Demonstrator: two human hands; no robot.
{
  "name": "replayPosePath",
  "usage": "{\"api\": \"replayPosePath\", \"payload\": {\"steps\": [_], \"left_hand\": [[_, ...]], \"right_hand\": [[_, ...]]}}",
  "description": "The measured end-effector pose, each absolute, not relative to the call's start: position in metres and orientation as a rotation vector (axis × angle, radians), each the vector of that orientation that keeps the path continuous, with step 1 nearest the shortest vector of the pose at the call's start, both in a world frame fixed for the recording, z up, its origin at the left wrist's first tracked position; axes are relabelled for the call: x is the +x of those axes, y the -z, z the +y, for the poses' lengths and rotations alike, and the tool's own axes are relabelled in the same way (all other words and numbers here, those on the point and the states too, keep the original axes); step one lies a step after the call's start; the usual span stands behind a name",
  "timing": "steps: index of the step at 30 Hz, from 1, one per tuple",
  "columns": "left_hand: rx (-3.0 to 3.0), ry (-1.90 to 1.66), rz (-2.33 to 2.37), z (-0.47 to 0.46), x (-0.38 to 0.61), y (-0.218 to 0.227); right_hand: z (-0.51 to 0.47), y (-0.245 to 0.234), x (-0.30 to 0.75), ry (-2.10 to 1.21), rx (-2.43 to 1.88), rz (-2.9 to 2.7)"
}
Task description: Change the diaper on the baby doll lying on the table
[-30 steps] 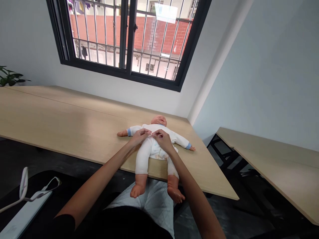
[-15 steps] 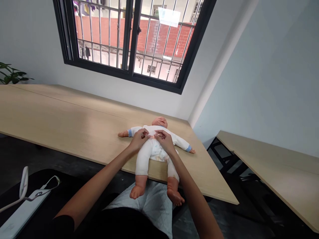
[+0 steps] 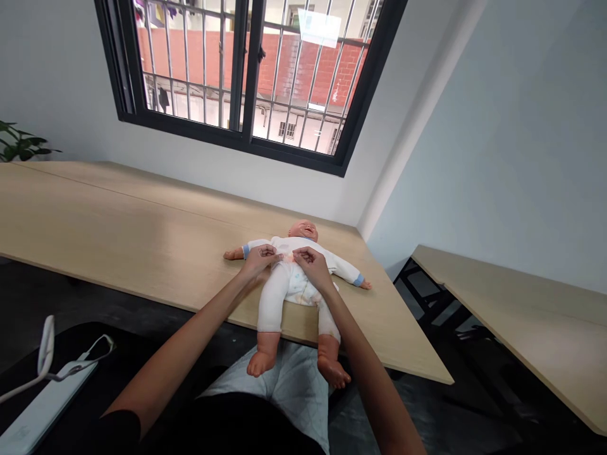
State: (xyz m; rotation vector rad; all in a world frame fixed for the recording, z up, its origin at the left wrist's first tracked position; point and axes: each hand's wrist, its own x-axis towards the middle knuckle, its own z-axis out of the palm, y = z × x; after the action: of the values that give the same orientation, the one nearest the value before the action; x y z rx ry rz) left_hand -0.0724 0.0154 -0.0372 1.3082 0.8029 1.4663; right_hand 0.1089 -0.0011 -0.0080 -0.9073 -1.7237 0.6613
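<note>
A baby doll (image 3: 303, 245) in a white top with blue cuffs lies face up on the wooden table (image 3: 142, 246), its bare feet hanging over the near edge. Round its hips is a white diaper (image 3: 300, 287) with faint coloured marks. My left hand (image 3: 262, 256) is at the diaper's upper edge on the left side, fingers closed in a pinch. Opposite it, my right hand (image 3: 310, 260) pinches the waist edge near the middle. A strip of the doll's belly shows between both hands. Exactly which part of the diaper each hand grips is too small to tell.
A barred window (image 3: 241, 76) is set in the wall behind the table. To the right stands a second table (image 3: 512, 303) across a gap. A white power bank (image 3: 52, 404) with a cable rests on a black surface at lower left. A plant (image 3: 23, 144) stands far left.
My left hand has shifted a little to the left, away from my right hand, and its fingers have turned flatter. My right hand and the doll stay nearly in place.
</note>
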Motion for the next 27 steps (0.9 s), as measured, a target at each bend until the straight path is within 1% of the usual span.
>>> {"api": "replayPosePath", "payload": {"steps": [8,17,19,22,27], "left_hand": [[1.517,-1.4,0.832,0.01,-0.072,0.028],[1.617,-1.338,0.864,0.002,-0.073,0.03],[1.555,-1.243,0.831,0.0,-0.075,0.03],[1.299,-1.1,0.73,0.0,-0.078,0.031],[1.177,-1.112,0.672,0.008,-0.078,0.038]], "right_hand": [[-0.007,0.006,0.109,-0.55,-0.876,-1.886],[-0.005,0.009,0.108,-0.477,-0.819,-1.932],[-0.005,0.01,0.109,-0.463,-0.805,-1.949],[-0.004,0.011,0.109,-0.473,-0.772,-1.964],[-0.004,0.01,0.11,-0.487,-0.761,-1.982]]}}
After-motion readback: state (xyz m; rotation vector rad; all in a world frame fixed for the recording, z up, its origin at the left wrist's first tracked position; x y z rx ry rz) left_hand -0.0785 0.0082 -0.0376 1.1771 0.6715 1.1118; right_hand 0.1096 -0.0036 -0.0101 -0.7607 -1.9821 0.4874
